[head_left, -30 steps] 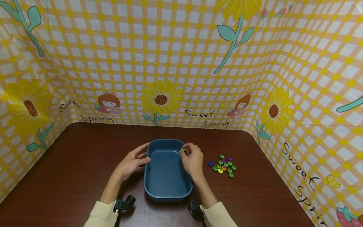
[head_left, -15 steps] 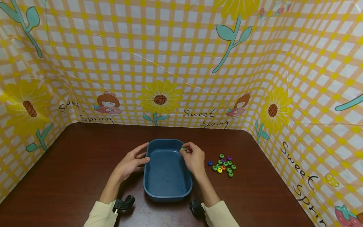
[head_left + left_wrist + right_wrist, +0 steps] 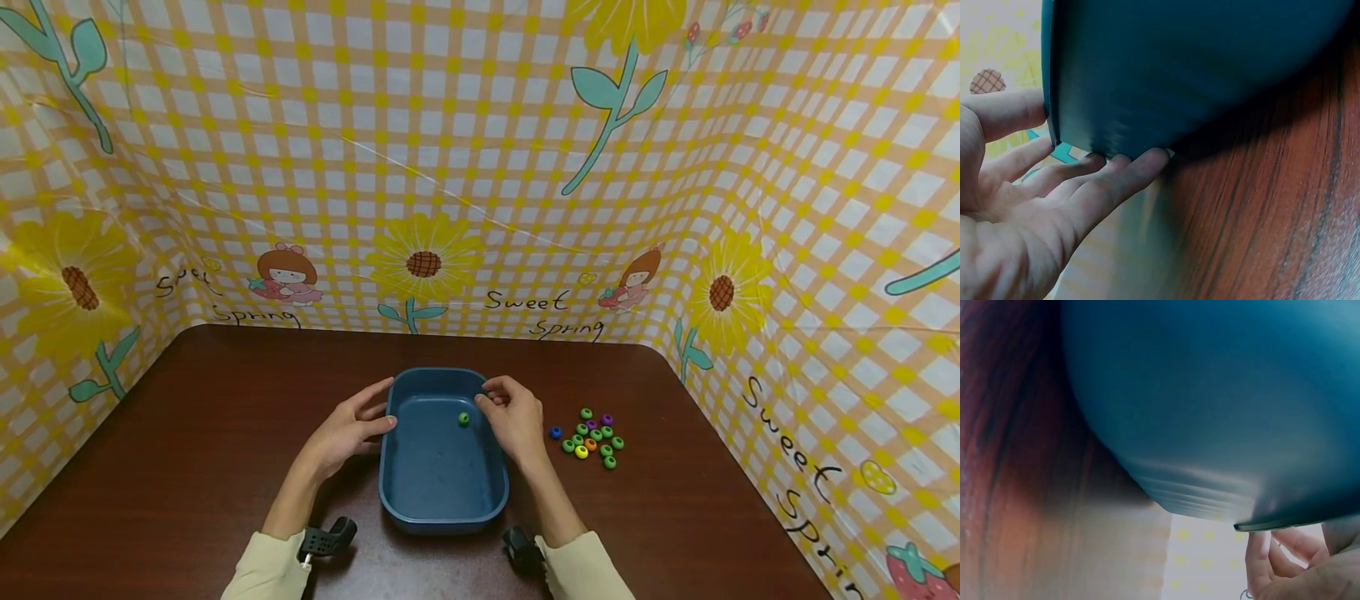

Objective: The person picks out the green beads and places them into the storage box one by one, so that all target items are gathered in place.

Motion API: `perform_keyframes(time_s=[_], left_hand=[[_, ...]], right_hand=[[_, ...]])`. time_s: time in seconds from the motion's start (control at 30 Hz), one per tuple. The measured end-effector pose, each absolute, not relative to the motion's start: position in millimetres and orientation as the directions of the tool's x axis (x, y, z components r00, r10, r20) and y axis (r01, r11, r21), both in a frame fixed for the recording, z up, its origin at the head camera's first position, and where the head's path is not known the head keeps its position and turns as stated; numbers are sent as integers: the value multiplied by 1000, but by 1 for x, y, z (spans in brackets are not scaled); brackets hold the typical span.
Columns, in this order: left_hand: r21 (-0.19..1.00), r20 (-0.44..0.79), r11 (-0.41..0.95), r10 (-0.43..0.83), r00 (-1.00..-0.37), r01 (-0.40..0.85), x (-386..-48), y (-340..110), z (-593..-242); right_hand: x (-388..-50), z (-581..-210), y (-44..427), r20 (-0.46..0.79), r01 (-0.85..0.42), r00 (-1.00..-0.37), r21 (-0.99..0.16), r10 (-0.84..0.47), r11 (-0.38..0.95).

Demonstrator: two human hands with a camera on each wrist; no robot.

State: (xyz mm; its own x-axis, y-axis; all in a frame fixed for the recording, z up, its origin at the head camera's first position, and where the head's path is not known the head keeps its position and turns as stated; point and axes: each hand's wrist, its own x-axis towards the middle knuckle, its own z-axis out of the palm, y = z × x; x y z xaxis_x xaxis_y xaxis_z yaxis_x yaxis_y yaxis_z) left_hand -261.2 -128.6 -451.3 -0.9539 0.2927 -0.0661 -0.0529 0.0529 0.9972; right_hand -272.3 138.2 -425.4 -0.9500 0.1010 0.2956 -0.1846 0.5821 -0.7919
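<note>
A blue rectangular plastic basin (image 3: 442, 467) with rounded corners sits at the middle of the table. My left hand (image 3: 347, 432) holds its left side, thumb over the rim and fingers along the outer wall; the left wrist view shows those fingers (image 3: 1141, 167) against the wall. One green bead (image 3: 463, 419) lies inside on the basin's floor, toward the far right. My right hand (image 3: 513, 417) is at the right rim with thumb and fingers apart and nothing between them. In the right wrist view the rim partly hides this hand (image 3: 1291, 569).
Several loose beads (image 3: 596, 434) lie on the table right of the basin, mostly green, with purple, orange, yellow and blue among them. The dark brown table (image 3: 225, 417) is bordered by a checked sunflower cloth (image 3: 450, 167) at the back and sides.
The green bead that my right fingers pinched above the right rim has dropped into the basin. My right fingers have parted. The left hand and basin have stayed in place.
</note>
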Motion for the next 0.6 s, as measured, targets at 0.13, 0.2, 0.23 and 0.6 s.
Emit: perform_keyframes(time_s=[0.13, 0.2, 0.23, 0.6], left_hand=[[997, -69, 51, 288, -955, -57, -261, -128, -451], [997, -68, 49, 287, -955, -57, -261, -128, -451], [997, -67, 49, 289, -955, -55, -261, -127, -450], [995, -51, 93, 298, -953, -24, -262, -129, -451]], right_hand=[[-271, -421, 141, 255, -168, -964, -810, 78, 561], [-270, -418, 142, 237, -162, -969, -820, 68, 548], [-270, -417, 143, 228, -155, -971, -826, 69, 541], [-273, -402, 164, 115, -58, -985, -925, 130, 377]])
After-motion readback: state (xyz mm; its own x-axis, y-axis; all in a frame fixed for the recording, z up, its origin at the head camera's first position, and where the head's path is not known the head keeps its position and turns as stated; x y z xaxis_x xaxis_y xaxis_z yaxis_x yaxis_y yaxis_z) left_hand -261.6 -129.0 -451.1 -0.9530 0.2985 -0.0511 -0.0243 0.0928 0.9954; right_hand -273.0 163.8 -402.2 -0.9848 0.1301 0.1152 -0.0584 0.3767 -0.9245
